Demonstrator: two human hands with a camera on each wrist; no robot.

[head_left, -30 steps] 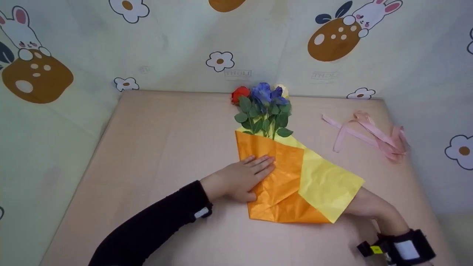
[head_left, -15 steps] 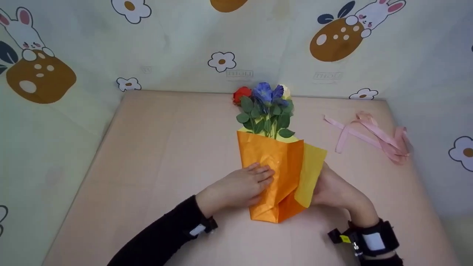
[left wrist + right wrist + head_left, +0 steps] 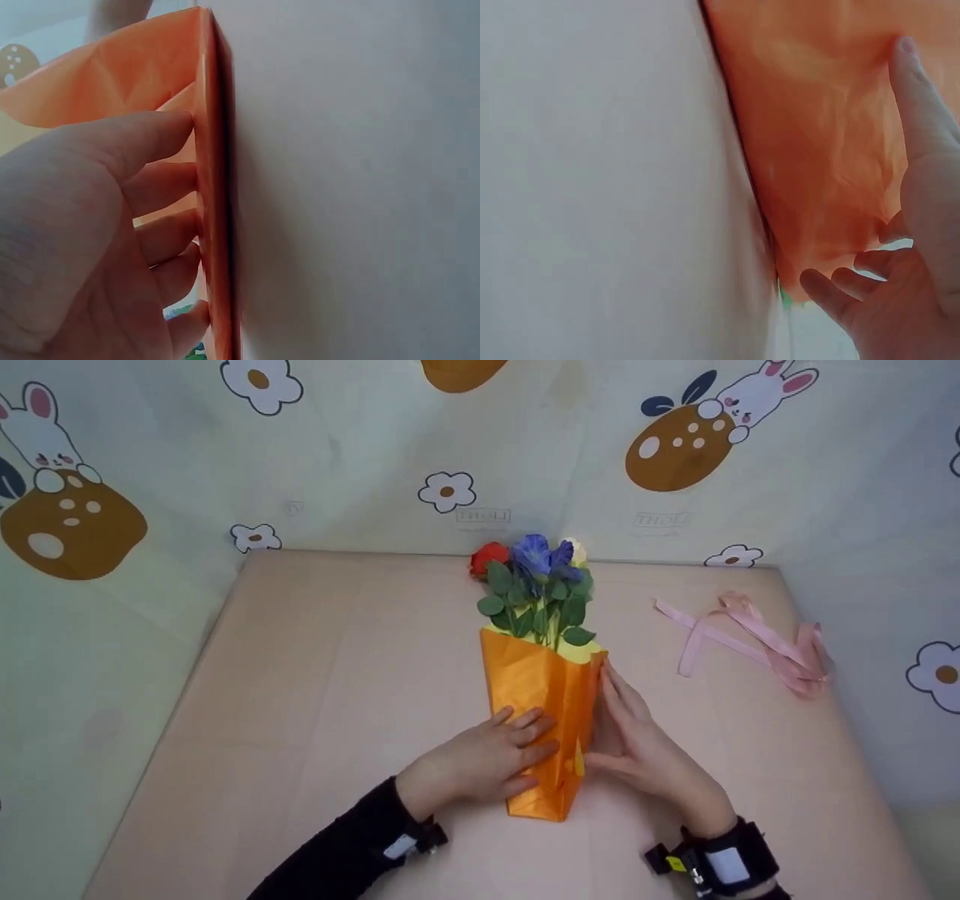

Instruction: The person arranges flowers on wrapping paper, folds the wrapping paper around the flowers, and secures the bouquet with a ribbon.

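Orange wrap [image 3: 526, 675] under spread left grip [image 3: 484, 757], right edge touching spread right grip [image 3: 651, 744]

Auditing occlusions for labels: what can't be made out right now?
Lower stem ends: head view, inside the orange paper.
Cream flower: head view, partly behind the blue flowers.
Green bits: left wrist view, too little shows past the left hand to identify.
Left sleeve: head view, cut off by the bottom edge.
Small mark: head view, too faint to read.
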